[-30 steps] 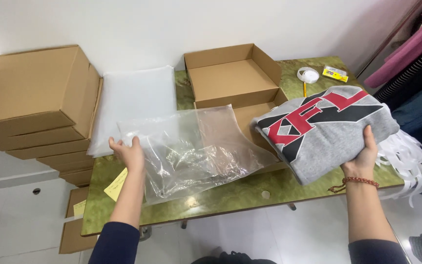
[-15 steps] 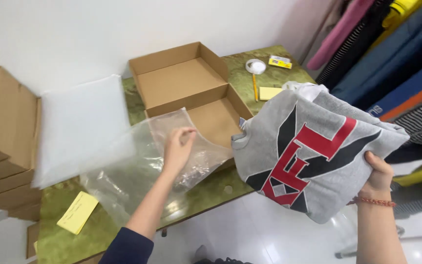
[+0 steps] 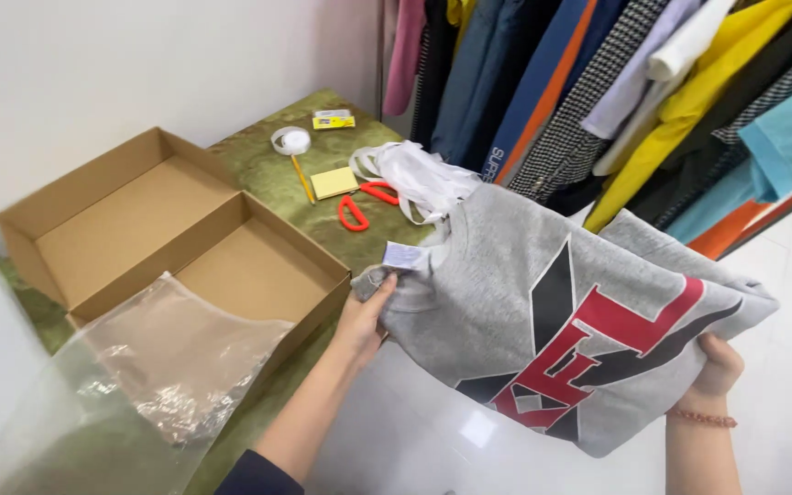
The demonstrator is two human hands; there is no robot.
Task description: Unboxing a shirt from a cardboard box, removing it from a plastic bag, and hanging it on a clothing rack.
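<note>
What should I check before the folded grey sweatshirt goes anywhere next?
1. Left hand grips the grey sweatshirt at the collar: ok.
2. Right hand supports the far edge from below: ok.
3. Fold intact: cannot tell; one corner near the clothes rack lifts loose.
4. Clear plastic bag mouth open: cannot tell; it lies crumpled over the rim of the cardboard box.
5. Box interior free: ok; only the bag overlaps its near edge.
6. Red scissors and yellow sticky notes apart from the sweatshirt: ok.
</note>
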